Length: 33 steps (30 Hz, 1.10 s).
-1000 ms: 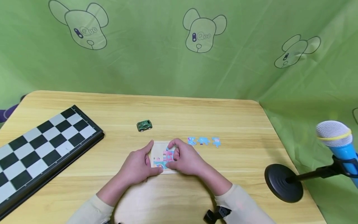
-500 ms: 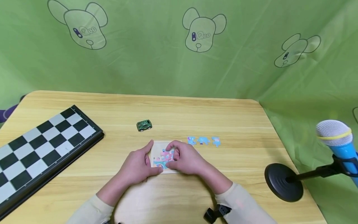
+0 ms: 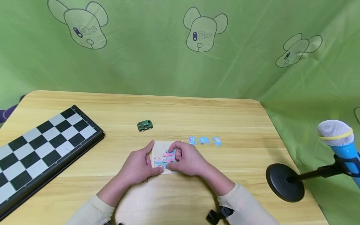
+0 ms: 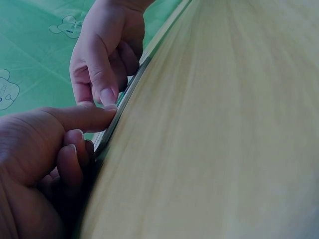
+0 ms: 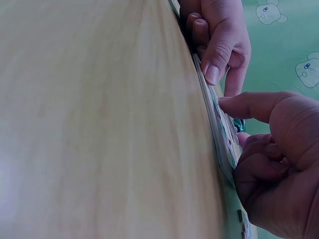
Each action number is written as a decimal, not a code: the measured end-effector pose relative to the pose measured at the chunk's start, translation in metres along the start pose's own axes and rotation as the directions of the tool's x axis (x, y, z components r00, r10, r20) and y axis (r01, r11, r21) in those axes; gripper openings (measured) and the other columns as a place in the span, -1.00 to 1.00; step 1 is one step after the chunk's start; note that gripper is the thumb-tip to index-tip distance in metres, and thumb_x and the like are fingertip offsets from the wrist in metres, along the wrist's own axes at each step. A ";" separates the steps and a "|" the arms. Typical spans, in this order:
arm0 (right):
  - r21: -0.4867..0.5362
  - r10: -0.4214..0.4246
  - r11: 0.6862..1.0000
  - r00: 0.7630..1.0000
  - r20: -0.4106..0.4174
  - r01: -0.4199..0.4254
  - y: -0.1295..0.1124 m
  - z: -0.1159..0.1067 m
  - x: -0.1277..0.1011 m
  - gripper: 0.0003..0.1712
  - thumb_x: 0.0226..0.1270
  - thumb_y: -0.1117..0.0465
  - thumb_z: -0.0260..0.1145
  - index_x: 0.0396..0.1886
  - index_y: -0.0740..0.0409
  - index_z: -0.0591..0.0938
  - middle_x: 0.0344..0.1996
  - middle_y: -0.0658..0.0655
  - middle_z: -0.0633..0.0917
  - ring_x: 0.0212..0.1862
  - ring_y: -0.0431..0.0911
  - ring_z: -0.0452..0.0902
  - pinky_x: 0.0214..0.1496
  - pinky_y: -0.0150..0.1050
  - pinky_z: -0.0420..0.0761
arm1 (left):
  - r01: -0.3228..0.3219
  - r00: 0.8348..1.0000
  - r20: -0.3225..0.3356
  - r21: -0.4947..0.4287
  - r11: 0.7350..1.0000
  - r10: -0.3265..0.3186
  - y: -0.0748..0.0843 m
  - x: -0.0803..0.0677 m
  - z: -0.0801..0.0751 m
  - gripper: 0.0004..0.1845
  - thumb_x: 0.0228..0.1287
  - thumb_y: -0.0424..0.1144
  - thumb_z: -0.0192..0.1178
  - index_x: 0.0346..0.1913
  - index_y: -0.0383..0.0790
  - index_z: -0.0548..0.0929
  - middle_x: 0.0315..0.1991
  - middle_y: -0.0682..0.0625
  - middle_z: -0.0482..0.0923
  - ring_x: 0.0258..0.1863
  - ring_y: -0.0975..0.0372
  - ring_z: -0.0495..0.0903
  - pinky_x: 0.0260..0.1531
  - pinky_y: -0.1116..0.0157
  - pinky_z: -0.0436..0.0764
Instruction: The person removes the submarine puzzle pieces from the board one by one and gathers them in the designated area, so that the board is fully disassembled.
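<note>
Puzzle board [image 3: 159, 149] mid-table; toy car [image 3: 145, 125] behind it, loose pieces [image 3: 204, 141] right, chessboard [image 3: 42, 149] far left.

Head view overlooks the table [image 3: 197, 112]; wrist views skim it closely

Bright, even head view with curved edges; dimmer wrist views, blurred foreground wood

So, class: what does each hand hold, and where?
Left hand grips the wooden puzzle tray's left edge; right hand presses a pink puzzle piece inside it.
</note>
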State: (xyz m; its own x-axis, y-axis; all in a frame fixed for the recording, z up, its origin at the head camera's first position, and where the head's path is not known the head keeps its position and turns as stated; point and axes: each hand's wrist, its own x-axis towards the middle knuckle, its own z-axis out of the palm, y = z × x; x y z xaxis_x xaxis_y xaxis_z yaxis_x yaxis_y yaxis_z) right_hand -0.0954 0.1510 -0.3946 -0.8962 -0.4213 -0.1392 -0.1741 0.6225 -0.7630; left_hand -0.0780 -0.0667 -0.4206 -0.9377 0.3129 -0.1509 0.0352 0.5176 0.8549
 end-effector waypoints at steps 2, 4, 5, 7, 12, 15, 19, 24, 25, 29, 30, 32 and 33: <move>0.010 -0.014 1.000 1.000 -0.019 0.015 0.001 -0.002 -0.002 -0.56 0.01 0.21 0.62 -0.14 0.10 0.60 -0.69 -0.06 0.40 -0.63 -0.24 0.26 -0.48 -0.28 0.44 | 0.009 1.000 0.005 0.004 1.000 -0.009 0.000 0.000 0.000 0.14 -0.04 -0.13 0.60 0.55 -0.31 0.15 -0.66 0.05 0.46 -0.80 0.21 0.47 -0.73 0.27 0.43; 0.023 -0.020 1.000 0.999 -0.036 0.020 0.002 -0.005 -0.005 -0.56 0.01 0.21 0.62 -0.14 0.10 0.60 -0.70 -0.07 0.38 -0.63 -0.24 0.24 -0.44 -0.27 0.47 | 0.020 1.000 0.011 0.009 1.000 -0.021 0.001 0.000 0.000 0.15 -0.05 -0.11 0.61 0.55 -0.30 0.14 -0.66 0.05 0.47 -0.80 0.21 0.47 -0.72 0.27 0.43; 0.031 -0.021 0.999 0.999 -0.044 0.022 0.003 -0.008 -0.006 -0.56 0.01 0.22 0.63 -0.13 0.09 0.60 -0.70 -0.08 0.37 -0.63 -0.24 0.23 -0.42 -0.26 0.48 | 0.026 1.000 0.011 0.013 1.000 -0.026 0.001 0.000 0.000 0.15 -0.05 -0.10 0.61 0.55 -0.29 0.14 -0.66 0.05 0.47 -0.80 0.21 0.47 -0.72 0.27 0.43; 0.043 -0.019 0.999 0.998 -0.057 0.021 0.005 -0.012 -0.009 -0.55 0.00 0.22 0.63 -0.13 0.08 0.60 -0.70 -0.08 0.34 -0.62 -0.24 0.21 -0.38 -0.25 0.49 | 0.033 0.999 0.012 0.020 0.999 -0.034 0.001 0.000 0.000 0.16 -0.05 -0.08 0.61 0.56 -0.28 0.14 -0.66 0.05 0.47 -0.80 0.21 0.47 -0.72 0.26 0.43; 0.060 -0.018 0.998 0.997 -0.070 0.023 0.010 -0.026 -0.019 -0.51 -0.03 0.24 0.65 -0.12 0.08 0.60 -0.68 -0.07 0.33 -0.59 -0.23 0.21 -0.23 -0.19 0.55 | 0.039 0.999 0.009 0.023 0.999 -0.039 0.002 0.001 0.001 0.16 -0.06 -0.07 0.61 0.56 -0.27 0.14 -0.66 0.05 0.47 -0.81 0.21 0.47 -0.71 0.26 0.45; 0.075 -0.023 0.997 0.997 -0.072 0.028 0.014 -0.033 -0.024 -0.51 -0.02 0.25 0.65 -0.11 0.09 0.60 -0.67 -0.07 0.32 -0.58 -0.23 0.20 -0.10 -0.16 0.57 | 0.038 0.999 0.008 0.020 0.999 -0.038 0.001 0.000 0.001 0.16 -0.06 -0.09 0.61 0.56 -0.28 0.14 -0.66 0.04 0.47 -0.80 0.21 0.47 -0.70 0.26 0.45; 0.089 -0.018 0.996 0.996 -0.082 0.025 0.020 -0.042 -0.030 -0.52 -0.02 0.28 0.65 -0.12 0.12 0.59 -0.67 -0.07 0.29 -0.57 -0.23 0.18 -0.01 -0.15 0.55 | 0.038 0.999 0.007 0.016 0.999 -0.038 0.001 0.001 0.001 0.16 -0.06 -0.10 0.61 0.56 -0.28 0.13 -0.66 0.04 0.47 -0.81 0.21 0.46 -0.69 0.26 0.45; 0.071 -0.008 0.997 0.996 -0.087 0.014 0.027 -0.053 -0.036 -0.52 -0.03 0.29 0.65 -0.14 0.13 0.59 -0.66 -0.07 0.29 -0.55 -0.22 0.17 -0.06 -0.20 0.52 | 0.043 0.999 0.009 0.007 0.999 -0.043 0.001 0.000 0.002 0.17 -0.06 -0.09 0.61 0.56 -0.28 0.12 -0.66 0.04 0.47 -0.82 0.20 0.46 -0.70 0.25 0.45; 0.067 -0.008 0.998 0.996 -0.089 0.014 0.028 -0.055 -0.037 -0.52 -0.04 0.29 0.65 -0.13 0.13 0.59 -0.66 -0.06 0.29 -0.55 -0.22 0.17 -0.07 -0.20 0.52 | 0.044 0.999 0.009 0.006 0.999 -0.044 0.001 0.000 0.002 0.17 -0.06 -0.09 0.61 0.56 -0.28 0.12 -0.66 0.04 0.47 -0.83 0.20 0.46 -0.71 0.25 0.46; 0.053 -0.001 0.999 0.995 -0.097 0.006 0.036 -0.062 -0.043 -0.51 -0.04 0.30 0.65 -0.12 0.14 0.60 -0.66 -0.06 0.31 -0.56 -0.21 0.19 -0.09 -0.20 0.53 | 0.047 0.999 0.008 0.004 0.999 -0.047 0.001 0.000 0.002 0.17 -0.06 -0.08 0.61 0.56 -0.28 0.12 -0.67 0.03 0.47 -0.83 0.20 0.46 -0.72 0.25 0.46; 0.049 0.003 0.999 0.995 -0.100 0.002 0.038 -0.064 -0.044 -0.51 -0.04 0.30 0.65 -0.12 0.14 0.60 -0.66 -0.06 0.32 -0.56 -0.21 0.20 -0.10 -0.20 0.53 | 0.048 0.999 0.008 0.003 0.999 -0.048 0.001 0.000 0.002 0.17 -0.05 -0.08 0.61 0.56 -0.28 0.12 -0.67 0.03 0.47 -0.83 0.20 0.46 -0.72 0.25 0.46; 0.037 0.010 0.999 0.995 -0.104 -0.006 0.044 -0.067 -0.045 -0.51 -0.04 0.28 0.66 -0.12 0.14 0.61 -0.66 -0.06 0.33 -0.57 -0.21 0.21 -0.10 -0.20 0.52 | 0.049 0.999 0.008 0.000 0.999 -0.049 0.001 0.000 0.002 0.17 -0.05 -0.09 0.61 0.56 -0.28 0.12 -0.66 0.03 0.47 -0.83 0.20 0.46 -0.72 0.25 0.46; 0.033 0.013 0.999 0.995 -0.104 -0.010 0.047 -0.068 -0.046 -0.51 -0.03 0.27 0.66 -0.12 0.15 0.61 -0.67 -0.06 0.33 -0.57 -0.21 0.22 -0.10 -0.20 0.52 | 0.049 0.999 0.009 -0.001 0.999 -0.049 0.001 0.000 0.002 0.17 -0.05 -0.09 0.61 0.56 -0.27 0.12 -0.66 0.03 0.47 -0.83 0.20 0.46 -0.73 0.25 0.45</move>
State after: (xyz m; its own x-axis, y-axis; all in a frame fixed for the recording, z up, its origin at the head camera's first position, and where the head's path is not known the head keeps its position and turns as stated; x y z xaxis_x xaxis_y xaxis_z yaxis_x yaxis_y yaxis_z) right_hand -0.0904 0.2449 -0.3810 -0.9359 -0.3423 -0.0830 -0.1516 0.6042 -0.7823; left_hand -0.0771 -0.0647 -0.4212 -0.9353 0.2938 -0.1973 -0.0118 0.5313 0.8471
